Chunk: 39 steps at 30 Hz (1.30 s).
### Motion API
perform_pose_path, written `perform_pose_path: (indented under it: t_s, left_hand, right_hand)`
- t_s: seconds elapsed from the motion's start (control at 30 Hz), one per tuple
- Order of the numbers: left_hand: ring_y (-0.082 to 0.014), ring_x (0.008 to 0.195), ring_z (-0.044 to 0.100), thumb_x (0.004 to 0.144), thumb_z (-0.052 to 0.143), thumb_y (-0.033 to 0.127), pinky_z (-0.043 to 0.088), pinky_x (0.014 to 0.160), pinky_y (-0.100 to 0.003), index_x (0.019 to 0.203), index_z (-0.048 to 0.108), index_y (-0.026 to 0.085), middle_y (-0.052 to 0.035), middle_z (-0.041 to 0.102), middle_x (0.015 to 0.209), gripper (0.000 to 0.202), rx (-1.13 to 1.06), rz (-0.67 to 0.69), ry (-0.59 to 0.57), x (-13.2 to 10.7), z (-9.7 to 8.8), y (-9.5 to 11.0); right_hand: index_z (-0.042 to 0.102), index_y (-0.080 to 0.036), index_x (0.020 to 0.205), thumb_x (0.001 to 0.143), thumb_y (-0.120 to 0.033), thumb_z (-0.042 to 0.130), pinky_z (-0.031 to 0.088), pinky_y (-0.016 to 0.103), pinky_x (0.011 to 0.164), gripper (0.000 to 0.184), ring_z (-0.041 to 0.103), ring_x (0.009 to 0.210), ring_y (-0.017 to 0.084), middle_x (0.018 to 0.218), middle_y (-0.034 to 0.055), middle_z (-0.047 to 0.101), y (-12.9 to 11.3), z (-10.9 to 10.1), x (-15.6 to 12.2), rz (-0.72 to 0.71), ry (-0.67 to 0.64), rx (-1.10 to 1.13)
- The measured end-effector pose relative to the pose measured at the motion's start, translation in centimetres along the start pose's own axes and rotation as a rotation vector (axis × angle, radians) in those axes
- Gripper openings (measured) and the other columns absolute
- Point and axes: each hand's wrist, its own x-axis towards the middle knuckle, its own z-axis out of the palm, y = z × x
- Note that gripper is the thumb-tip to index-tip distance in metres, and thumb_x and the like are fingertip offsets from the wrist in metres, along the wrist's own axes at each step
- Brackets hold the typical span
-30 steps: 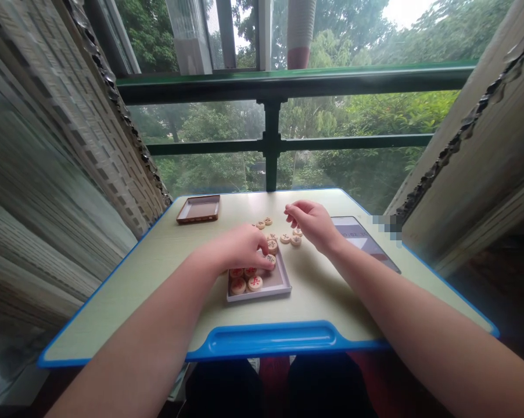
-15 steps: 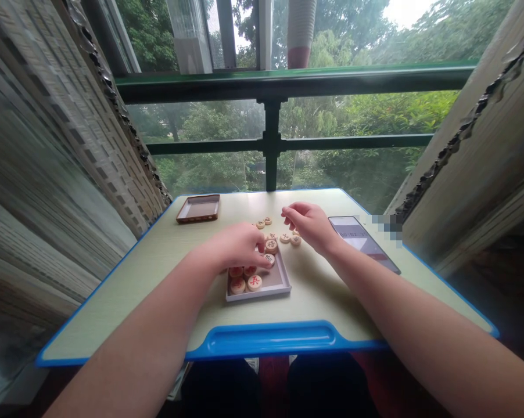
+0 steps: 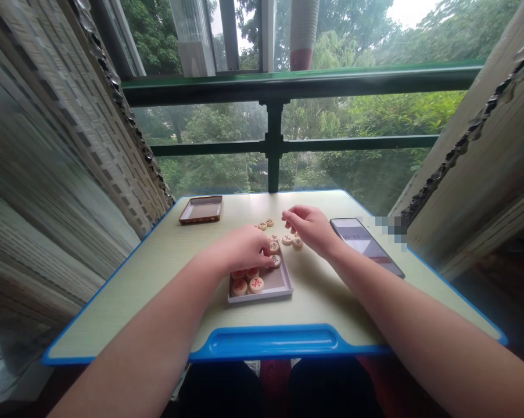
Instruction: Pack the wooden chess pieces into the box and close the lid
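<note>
Four red-marked discs lie in an open box; above it the left hand curves, thumb and fingers narrow at a black-marked disc inside, though whether they grip it cannot be told; the right hand hangs above the table near loose discs, fingertips drawn together, any hold hidden; a brown tray lies far left, a phone at right
</note>
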Motion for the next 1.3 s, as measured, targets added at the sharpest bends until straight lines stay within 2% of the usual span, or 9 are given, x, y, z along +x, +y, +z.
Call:
perform_pose_path:
  t_s: [0.27,0.5,0.63,0.77,0.87,1.0,1.07,1.13,1.3]
  left_hand:
    - [-0.0143,0.054,0.05,0.07,0.057,0.049,0.031,0.051,-0.026,0.059,0.067,0.018,-0.0038,0.059,0.056,0.034,0.04,0.007,0.041,0.3,0.5,-0.5]
    - [-0.0134,0.055,0.05,0.07,0.058,0.044,0.031,0.053,-0.025,0.066,0.07,0.019,-0.0034,0.062,0.059,0.029,0.045,0.011,0.003,0.1,0.0,-0.4]
    - [-0.013,0.057,0.052,0.068,0.06,0.038,0.034,0.055,-0.024,0.071,0.071,0.019,-0.0023,0.064,0.06,0.022,-0.048,-0.001,-0.03,-0.1,-0.2,-0.9]
    - [-0.0126,0.057,0.053,0.067,0.061,0.039,0.035,0.054,-0.023,0.074,0.071,0.018,-0.002,0.066,0.064,0.024,-0.168,-0.034,-0.028,-0.3,-0.7,-1.4]
    - [-0.0132,0.06,0.054,0.067,0.06,0.044,0.035,0.053,-0.023,0.077,0.071,0.016,-0.0029,0.066,0.068,0.032,-0.228,-0.088,0.042,-0.3,-1.0,-1.6]
    - [-0.0143,0.061,0.054,0.068,0.057,0.051,0.036,0.053,-0.024,0.079,0.07,0.015,-0.004,0.066,0.068,0.04,-0.269,-0.204,0.137,0.1,-0.7,-2.5]
    - [-0.0146,0.06,0.054,0.07,0.054,0.053,0.036,0.053,-0.024,0.078,0.069,0.015,-0.0046,0.066,0.068,0.042,-0.242,-0.265,0.182,0.3,-0.4,-3.4]
    - [-0.0152,0.062,0.055,0.072,0.052,0.05,0.037,0.054,-0.025,0.077,0.069,0.015,-0.0056,0.067,0.071,0.04,-0.182,-0.316,0.234,0.5,-0.1,-4.4]
    - [-0.018,0.071,0.059,0.073,0.053,0.044,0.039,0.059,-0.025,0.084,0.068,0.015,-0.0085,0.069,0.082,0.034,-0.082,-0.386,0.252,0.7,0.2,-6.1]
  right_hand:
    - [0.06,-0.016,0.065,0.078,-0.037,0.05,0.036,0.023,0.052,0.026,0.049,0.051,0.011,0.056,0.0007,0.058,-0.4,-0.2,-0.4,-0.096,0.073,-0.15]
    - [0.061,-0.017,0.066,0.079,-0.037,0.049,0.036,0.023,0.053,0.027,0.05,0.052,0.012,0.056,0.0007,0.059,-0.3,-0.2,-0.2,-0.101,0.071,-0.203]
    - [0.065,-0.017,0.068,0.078,-0.033,0.05,0.038,0.025,0.057,0.024,0.052,0.057,0.013,0.062,0.0021,0.062,0.4,-0.4,0.2,-0.099,-0.034,-0.346]
    - [0.071,-0.019,0.079,0.077,-0.029,0.052,0.04,0.026,0.066,0.021,0.056,0.071,0.016,0.086,0.007,0.065,1.4,-1.2,1.2,-0.083,-0.103,-0.557]
    - [0.071,-0.02,0.088,0.077,-0.032,0.052,0.042,0.028,0.069,0.025,0.059,0.077,0.019,0.094,0.0103,0.064,1.8,-2.0,1.6,0.067,-0.206,-0.707]
    - [0.067,-0.019,0.104,0.078,-0.049,0.051,0.045,0.031,0.071,0.043,0.06,0.085,0.024,0.106,0.014,0.06,1.5,-2.6,1.2,0.202,-0.365,-0.753]
    - [0.061,-0.022,0.114,0.071,-0.054,0.058,0.046,0.032,0.071,0.054,0.06,0.088,0.025,0.116,0.0138,0.054,1.3,-2.8,0.9,0.192,-0.431,-0.736]
    - [0.059,-0.028,0.117,0.064,-0.053,0.066,0.047,0.032,0.071,0.059,0.06,0.088,0.025,0.121,0.0117,0.05,1.1,-2.9,0.6,0.16,-0.505,-0.734]
    - [0.06,-0.031,0.115,0.065,-0.042,0.07,0.047,0.029,0.072,0.051,0.061,0.084,0.021,0.116,0.0093,0.052,1.0,-2.8,0.6,0.075,-0.576,-0.685]
